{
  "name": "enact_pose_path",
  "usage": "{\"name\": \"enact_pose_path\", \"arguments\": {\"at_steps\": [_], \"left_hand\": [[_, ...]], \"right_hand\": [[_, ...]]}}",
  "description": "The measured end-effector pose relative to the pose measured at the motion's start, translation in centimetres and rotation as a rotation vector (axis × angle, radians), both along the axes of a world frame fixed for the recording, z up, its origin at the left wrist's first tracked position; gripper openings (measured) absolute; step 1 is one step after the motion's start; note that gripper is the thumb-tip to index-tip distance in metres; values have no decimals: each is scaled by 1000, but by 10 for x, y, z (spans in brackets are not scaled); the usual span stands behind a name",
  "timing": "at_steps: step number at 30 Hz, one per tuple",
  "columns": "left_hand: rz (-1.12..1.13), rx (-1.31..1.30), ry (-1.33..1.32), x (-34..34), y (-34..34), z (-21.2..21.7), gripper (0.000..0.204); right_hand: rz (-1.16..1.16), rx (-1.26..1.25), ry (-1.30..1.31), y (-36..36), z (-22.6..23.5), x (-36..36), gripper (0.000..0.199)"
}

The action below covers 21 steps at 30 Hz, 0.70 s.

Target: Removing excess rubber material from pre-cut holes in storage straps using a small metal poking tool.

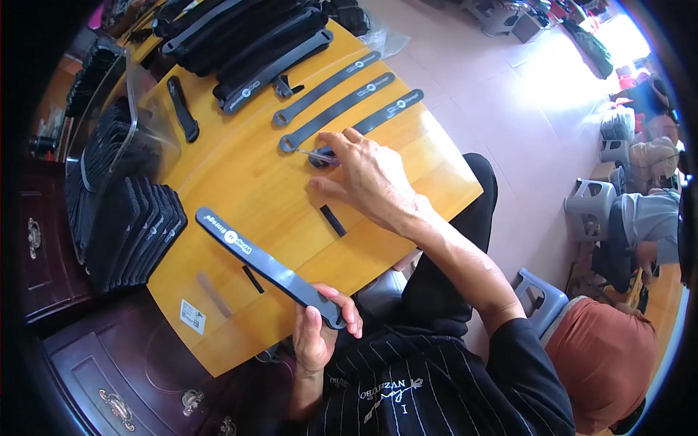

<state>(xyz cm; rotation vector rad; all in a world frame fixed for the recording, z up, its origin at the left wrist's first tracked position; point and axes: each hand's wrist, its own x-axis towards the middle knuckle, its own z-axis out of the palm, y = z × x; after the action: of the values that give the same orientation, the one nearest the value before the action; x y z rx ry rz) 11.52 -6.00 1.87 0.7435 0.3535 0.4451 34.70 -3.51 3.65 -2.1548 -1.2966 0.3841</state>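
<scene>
My left hand grips the near end of a long dark grey strap that lies slanted across the yellow wooden table. My right hand reaches over the table and pinches a small thin clear piece at the round end of one of three grey straps laid side by side. A short black strip lies just below that hand.
Stacks of black straps fill the table's left side, partly in a clear bag. More straps are piled at the far edge. A single black strap lies apart. Other people sit on stools at right.
</scene>
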Motion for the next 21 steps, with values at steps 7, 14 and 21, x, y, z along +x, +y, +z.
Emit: {"name": "enact_pose_path", "arguments": {"at_steps": [7, 14, 21], "left_hand": [[-16, 20, 4, 3, -7, 3, 39], [175, 186, 21, 1, 5, 11, 41], [326, 158, -142, 24, 29, 12, 32]], "right_hand": [[12, 58, 11, -8, 2, 4, 34], [-8, 153, 200, -56, 38, -14, 24], [-51, 210, 570, -112, 46, -66, 10]]}}
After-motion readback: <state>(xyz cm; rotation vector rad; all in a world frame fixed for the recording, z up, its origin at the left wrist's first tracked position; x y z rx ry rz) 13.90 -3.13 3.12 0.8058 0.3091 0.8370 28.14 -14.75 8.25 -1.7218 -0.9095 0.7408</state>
